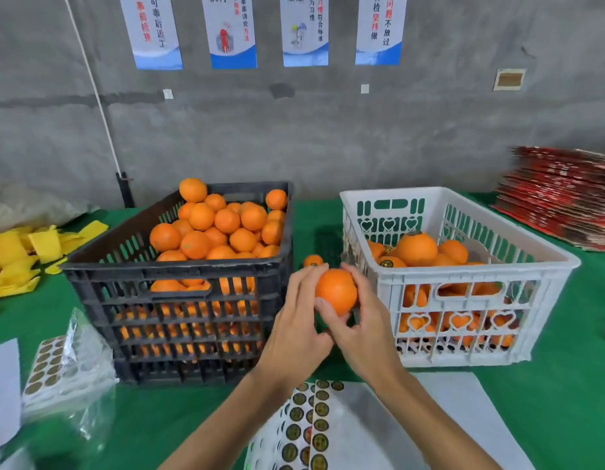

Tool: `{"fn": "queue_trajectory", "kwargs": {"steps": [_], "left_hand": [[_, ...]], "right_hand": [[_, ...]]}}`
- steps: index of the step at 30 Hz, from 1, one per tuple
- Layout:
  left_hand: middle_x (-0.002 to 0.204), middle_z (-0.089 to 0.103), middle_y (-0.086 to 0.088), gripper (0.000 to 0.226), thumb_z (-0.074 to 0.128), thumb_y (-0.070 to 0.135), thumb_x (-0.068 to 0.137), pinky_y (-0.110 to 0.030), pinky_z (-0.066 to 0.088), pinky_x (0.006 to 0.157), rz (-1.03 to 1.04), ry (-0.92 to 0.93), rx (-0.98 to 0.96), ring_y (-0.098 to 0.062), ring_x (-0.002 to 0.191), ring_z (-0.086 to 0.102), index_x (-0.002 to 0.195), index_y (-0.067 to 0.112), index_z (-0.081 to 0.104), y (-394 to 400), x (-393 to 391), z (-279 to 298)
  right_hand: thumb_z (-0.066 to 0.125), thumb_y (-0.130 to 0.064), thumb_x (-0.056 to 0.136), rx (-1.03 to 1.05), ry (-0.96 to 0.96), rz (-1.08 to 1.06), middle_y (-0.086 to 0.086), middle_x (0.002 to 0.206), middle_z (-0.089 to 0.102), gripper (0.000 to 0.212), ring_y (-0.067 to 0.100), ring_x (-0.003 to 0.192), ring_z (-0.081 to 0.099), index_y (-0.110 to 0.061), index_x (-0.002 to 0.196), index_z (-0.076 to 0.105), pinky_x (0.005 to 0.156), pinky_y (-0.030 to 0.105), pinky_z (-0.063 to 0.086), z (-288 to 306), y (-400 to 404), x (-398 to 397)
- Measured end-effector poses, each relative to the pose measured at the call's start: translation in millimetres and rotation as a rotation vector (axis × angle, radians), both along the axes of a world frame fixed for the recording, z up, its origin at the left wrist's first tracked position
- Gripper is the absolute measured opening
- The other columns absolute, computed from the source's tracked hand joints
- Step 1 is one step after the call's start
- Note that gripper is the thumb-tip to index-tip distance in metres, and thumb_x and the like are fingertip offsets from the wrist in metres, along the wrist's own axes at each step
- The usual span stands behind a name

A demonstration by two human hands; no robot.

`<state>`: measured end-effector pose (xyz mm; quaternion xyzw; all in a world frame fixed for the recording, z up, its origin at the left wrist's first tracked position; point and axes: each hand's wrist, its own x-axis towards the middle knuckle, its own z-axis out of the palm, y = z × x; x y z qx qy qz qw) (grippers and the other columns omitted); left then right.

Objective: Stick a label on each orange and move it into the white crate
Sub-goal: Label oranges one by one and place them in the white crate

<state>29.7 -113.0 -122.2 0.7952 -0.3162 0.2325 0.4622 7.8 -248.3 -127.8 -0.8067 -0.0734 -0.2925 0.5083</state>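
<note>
We are cupping one orange [336, 291] in both hands, left hand [299, 329] and right hand [365, 334] curling their fingers around it between the black crate [179, 320] and white crate [463, 300], probably steadying it for a label, above the sheets [307, 425] at the surface's near edge.

oranges [226, 228] orange | crate [463, 266] white | second crate [179, 276] black | tablecloth [565, 368] green
</note>
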Motion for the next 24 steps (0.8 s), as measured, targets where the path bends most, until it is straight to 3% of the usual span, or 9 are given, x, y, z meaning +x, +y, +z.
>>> {"fn": "queue_trajectory", "kwargs": {"steps": [2,4,6,9,13,17,20,24], "left_hand": [[0.141,0.026,0.031,0.072,0.077,0.031,0.091,-0.027,0.057,0.094,0.015,0.241,0.014,-0.004,0.117,0.057,0.141,0.053,0.030,2,-7,-38],[0.141,0.030,0.025,0.068,0.078,0.034,0.091,-0.019,0.056,0.087,0.006,0.426,-0.001,-0.003,0.105,0.065,0.135,0.058,0.032,10,-14,-74],[0.138,0.033,0.024,0.068,0.081,0.037,0.088,-0.011,0.052,0.079,-0.004,0.517,-0.018,0.004,0.100,0.065,0.131,0.061,0.033,17,-19,-97],[0.133,0.035,0.032,0.070,0.082,0.049,0.082,-0.003,0.046,0.081,0.005,0.483,0.005,0.012,0.112,0.054,0.132,0.059,0.034,20,-22,-109],[0.138,0.034,0.030,0.074,0.081,0.052,0.084,-0.005,0.048,0.084,0.011,0.450,-0.022,0.009,0.122,0.048,0.140,0.052,0.033,20,-21,-114],[0.136,0.032,0.034,0.073,0.079,0.052,0.085,-0.002,0.045,0.085,0.013,0.484,0.023,0.012,0.119,0.049,0.137,0.060,0.028,20,-18,-120],[0.133,0.033,0.037,0.072,0.078,0.053,0.084,-0.001,0.042,0.084,0.016,0.502,0.035,0.011,0.116,0.051,0.136,0.062,0.029,20,-16,-121],[0.133,0.036,0.037,0.070,0.077,0.056,0.085,-0.003,0.045,0.084,0.030,0.520,0.018,0.007,0.111,0.056,0.136,0.062,0.029,21,-16,-123]], "right_hand": [[0.048,-0.067,0.098,-0.121,0.201,0.094,-0.008,0.138,0.058,0.061,0.009,0.121,0.058,-0.032,0.147,0.047,0.100,0.031,0.052,-33,-18,-4],[0.047,-0.037,0.109,-0.313,0.254,0.162,0.005,0.113,0.067,0.032,0.023,0.100,0.064,-0.015,0.129,0.060,0.088,0.042,0.054,-66,-35,-6],[0.053,-0.015,0.106,-0.454,0.281,0.203,0.005,0.097,0.063,0.015,0.026,0.089,0.060,-0.010,0.115,0.064,0.078,0.041,0.051,-91,-45,-10],[0.050,-0.030,0.107,-0.546,0.305,0.214,-0.005,0.112,0.060,0.027,0.011,0.103,0.055,-0.017,0.120,0.071,0.092,0.030,0.047,-103,-50,-11],[0.033,-0.075,0.091,-0.825,0.389,0.118,-0.007,0.106,0.051,0.072,0.012,0.101,0.049,-0.024,0.128,0.068,0.083,0.028,0.043,-94,-54,-10],[0.033,-0.099,0.074,-0.887,0.500,0.123,-0.010,0.101,0.056,0.099,0.011,0.099,0.050,-0.029,0.140,0.058,0.080,0.025,0.038,-89,-62,-10],[0.046,-0.097,0.071,-0.853,0.485,0.206,-0.013,0.080,0.050,0.095,0.009,0.079,0.046,-0.028,0.135,0.059,0.066,0.016,0.028,-86,-65,-6],[0.062,-0.086,0.074,-0.724,0.425,0.264,-0.010,0.065,0.042,0.065,0.010,0.063,0.039,-0.024,0.092,0.058,0.061,0.017,0.029,-86,-62,-8]]}}
